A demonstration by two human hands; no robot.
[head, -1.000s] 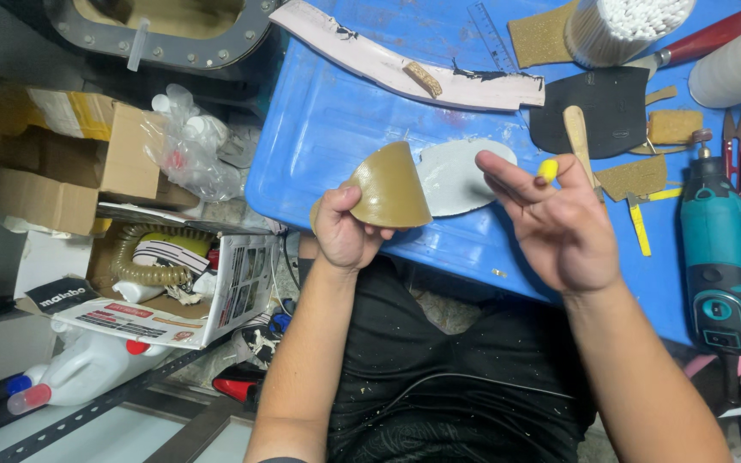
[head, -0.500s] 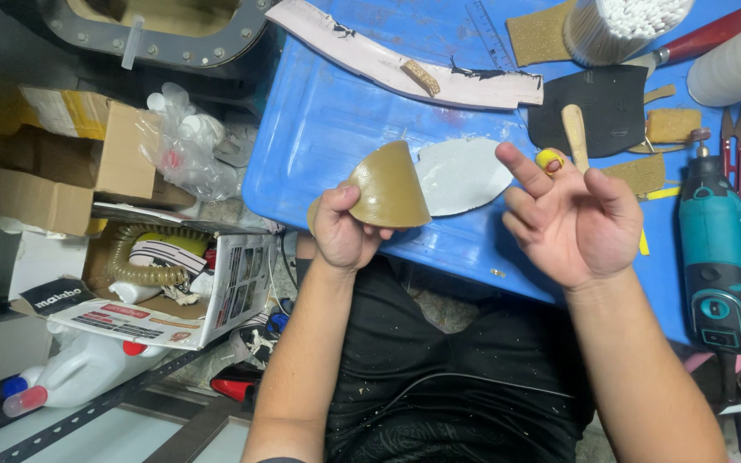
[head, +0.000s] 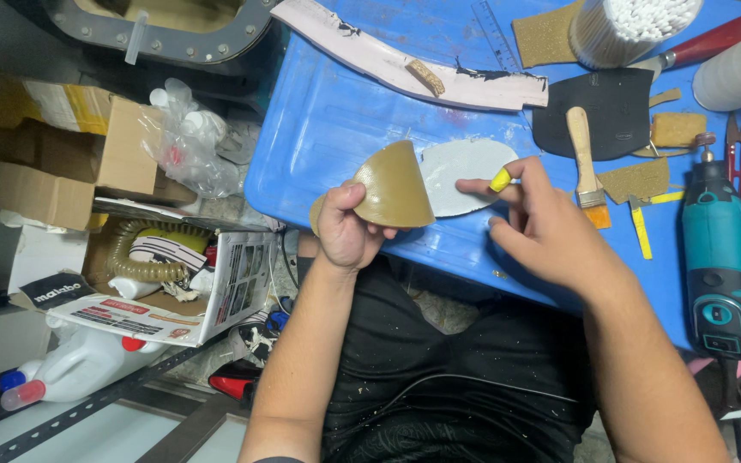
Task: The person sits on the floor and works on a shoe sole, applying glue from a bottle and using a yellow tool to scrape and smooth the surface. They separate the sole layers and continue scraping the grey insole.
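My left hand point(head: 346, 230) grips a tan, fan-shaped piece of sole material point(head: 392, 187) by its lower edge, holding it up over the near edge of the blue work surface point(head: 336, 111). Just right of it a grey oval sole piece point(head: 460, 171) lies flat on the blue surface. My right hand point(head: 551, 227) hovers over that grey piece with fingers curled, pinching a small yellow-tipped tool point(head: 501, 180) whose tip is at the grey piece's right edge.
A wooden-handled brush point(head: 585, 159), a black sole piece point(head: 611, 107), tan scraps point(head: 636, 180), a teal rotary tool point(head: 718, 257), a yellow knife point(head: 641, 227) and a white curved strip point(head: 405, 64) lie on the blue surface. Cardboard boxes point(head: 53, 146), a hose and a jug crowd the floor at left.
My right hand has turned from open palm-up to curled palm-down and moved left toward the grey piece, with the yellow-tipped tool now pinched in it. The left hand has stayed put.
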